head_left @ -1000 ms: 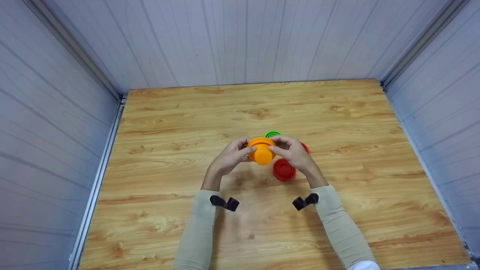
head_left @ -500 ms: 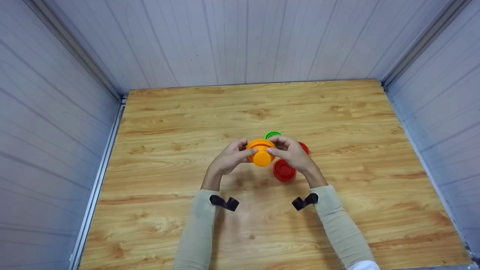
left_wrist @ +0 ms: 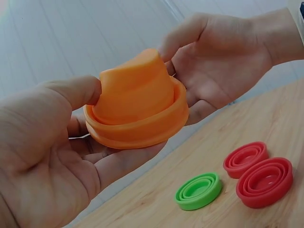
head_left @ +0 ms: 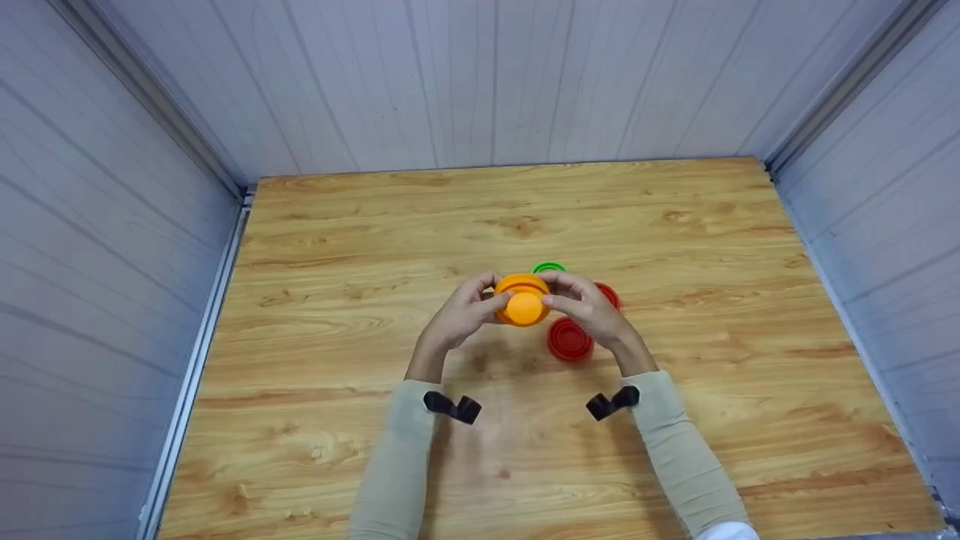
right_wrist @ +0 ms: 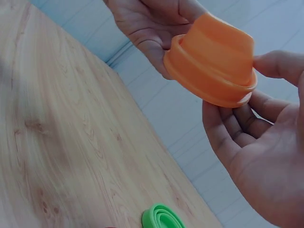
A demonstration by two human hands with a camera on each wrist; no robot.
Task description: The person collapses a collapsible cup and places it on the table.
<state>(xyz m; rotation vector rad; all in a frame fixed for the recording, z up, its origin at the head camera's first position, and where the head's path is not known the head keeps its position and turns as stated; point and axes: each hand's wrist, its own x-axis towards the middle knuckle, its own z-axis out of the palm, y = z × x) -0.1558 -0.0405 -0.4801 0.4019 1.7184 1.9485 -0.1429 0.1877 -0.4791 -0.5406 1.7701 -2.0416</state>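
Observation:
An orange collapsible cup [head_left: 523,310], seemingly of silicone, is held above the table between both hands. Its narrow base points toward the head camera, and a folded ring surrounds the raised middle. My left hand [head_left: 459,315] grips its left side, thumb against the narrow wall and fingers under the wide rim. On the other side, my right hand [head_left: 595,311] pinches it the same way. In the left wrist view the narrow part of the orange cup [left_wrist: 135,92] looks dented and uneven. The cup's open side faces away from the head camera and is hidden.
Two red collapsed cups [head_left: 570,340] and a green collapsed cup [head_left: 550,266] lie on the wooden table [head_left: 360,262], below and behind the right hand. Pale panels [head_left: 480,82] wall the table at the back and both sides.
The orange cup has tilted a little, so its base faces the head camera more squarely and sits slightly higher. Both hands keep their hold; the cups on the table stay put.

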